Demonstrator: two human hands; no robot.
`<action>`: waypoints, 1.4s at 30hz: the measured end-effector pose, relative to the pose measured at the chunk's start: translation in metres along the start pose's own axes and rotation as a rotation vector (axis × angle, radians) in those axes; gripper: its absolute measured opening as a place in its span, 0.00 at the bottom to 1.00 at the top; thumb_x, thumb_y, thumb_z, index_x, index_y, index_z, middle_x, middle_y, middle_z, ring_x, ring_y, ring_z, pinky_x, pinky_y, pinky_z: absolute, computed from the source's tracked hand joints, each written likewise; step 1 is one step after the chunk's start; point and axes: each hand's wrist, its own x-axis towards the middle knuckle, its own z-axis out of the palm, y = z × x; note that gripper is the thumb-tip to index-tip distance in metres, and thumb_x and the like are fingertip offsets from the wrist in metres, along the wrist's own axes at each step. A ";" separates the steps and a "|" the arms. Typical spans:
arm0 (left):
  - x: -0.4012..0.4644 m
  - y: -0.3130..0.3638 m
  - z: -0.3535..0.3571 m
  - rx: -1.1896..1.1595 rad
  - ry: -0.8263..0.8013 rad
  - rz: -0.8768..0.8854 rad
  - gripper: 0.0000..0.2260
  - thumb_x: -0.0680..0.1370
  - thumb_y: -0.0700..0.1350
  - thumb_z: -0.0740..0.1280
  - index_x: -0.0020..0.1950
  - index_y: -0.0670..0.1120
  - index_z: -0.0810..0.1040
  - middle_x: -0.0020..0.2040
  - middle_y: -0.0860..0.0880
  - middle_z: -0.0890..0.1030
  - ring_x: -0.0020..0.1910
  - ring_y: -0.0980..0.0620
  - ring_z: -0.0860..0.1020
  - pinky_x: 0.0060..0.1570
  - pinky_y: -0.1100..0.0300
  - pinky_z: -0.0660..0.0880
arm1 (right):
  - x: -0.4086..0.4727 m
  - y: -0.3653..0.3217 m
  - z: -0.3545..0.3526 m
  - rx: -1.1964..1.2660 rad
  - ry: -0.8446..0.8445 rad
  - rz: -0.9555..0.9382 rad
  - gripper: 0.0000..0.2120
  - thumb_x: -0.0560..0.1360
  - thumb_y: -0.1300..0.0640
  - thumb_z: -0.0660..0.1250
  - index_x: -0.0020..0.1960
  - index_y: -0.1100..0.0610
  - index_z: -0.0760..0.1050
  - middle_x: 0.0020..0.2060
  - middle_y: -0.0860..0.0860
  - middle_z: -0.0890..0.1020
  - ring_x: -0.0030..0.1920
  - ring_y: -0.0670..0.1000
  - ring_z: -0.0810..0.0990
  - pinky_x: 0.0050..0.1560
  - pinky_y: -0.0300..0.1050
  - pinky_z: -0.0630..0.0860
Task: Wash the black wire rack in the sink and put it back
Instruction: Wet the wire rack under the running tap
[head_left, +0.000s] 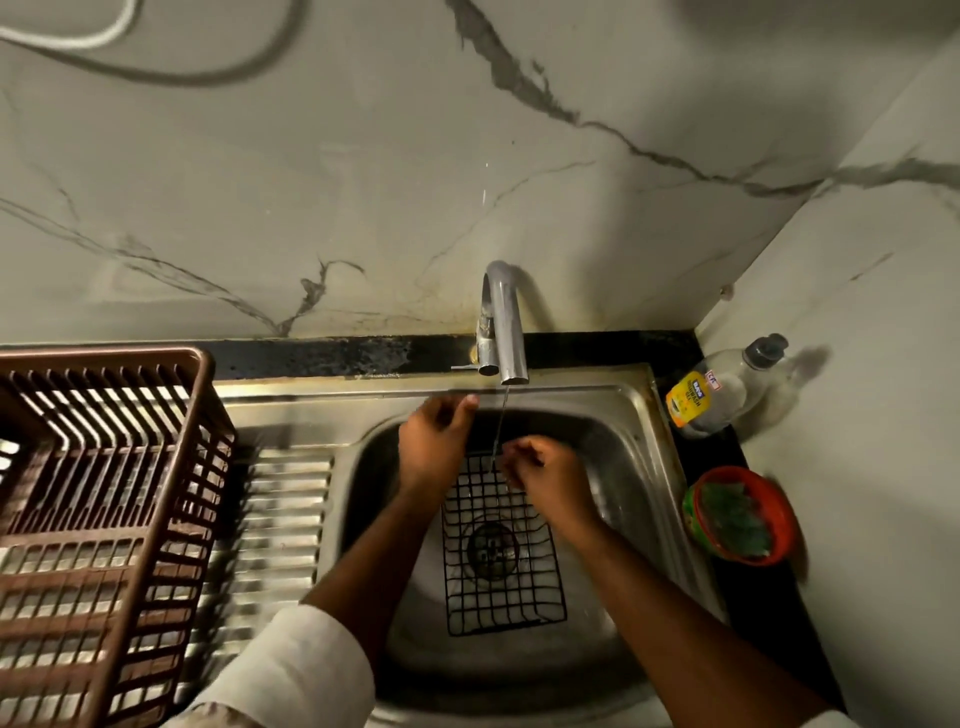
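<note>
The black wire rack lies in the steel sink, over the drain. A thin stream of water falls from the tap onto the rack's far end. My left hand hovers over the rack's far left corner with fingers stretched toward the sink's back rim; whether it touches the rack is hidden. My right hand is at the rack's far right edge under the stream, fingers curled; I cannot tell if they hold the wire.
A brown plastic dish basket stands on the ribbed drainboard at left. A dish soap bottle and a red bowl with a green scrubber sit on the black counter at right. A marble wall rises behind.
</note>
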 end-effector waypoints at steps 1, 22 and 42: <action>0.007 0.015 0.003 -0.007 0.012 0.005 0.10 0.80 0.55 0.70 0.55 0.50 0.82 0.50 0.53 0.85 0.48 0.56 0.84 0.45 0.59 0.83 | 0.005 -0.007 0.002 0.075 0.020 0.044 0.05 0.80 0.56 0.66 0.53 0.49 0.80 0.47 0.47 0.85 0.48 0.45 0.84 0.52 0.43 0.82; 0.040 0.063 0.026 0.267 0.008 0.085 0.05 0.80 0.42 0.71 0.52 0.45 0.86 0.42 0.54 0.82 0.33 0.66 0.73 0.28 0.73 0.66 | 0.016 -0.053 0.010 0.666 0.148 0.273 0.04 0.76 0.69 0.70 0.45 0.62 0.81 0.47 0.60 0.84 0.51 0.58 0.85 0.50 0.48 0.84; -0.073 -0.052 0.047 0.264 -0.383 0.007 0.09 0.84 0.50 0.66 0.45 0.51 0.82 0.39 0.45 0.83 0.39 0.44 0.83 0.43 0.47 0.81 | -0.082 0.029 -0.105 -0.601 0.679 -0.014 0.12 0.72 0.65 0.67 0.50 0.54 0.83 0.44 0.55 0.85 0.47 0.57 0.83 0.49 0.50 0.78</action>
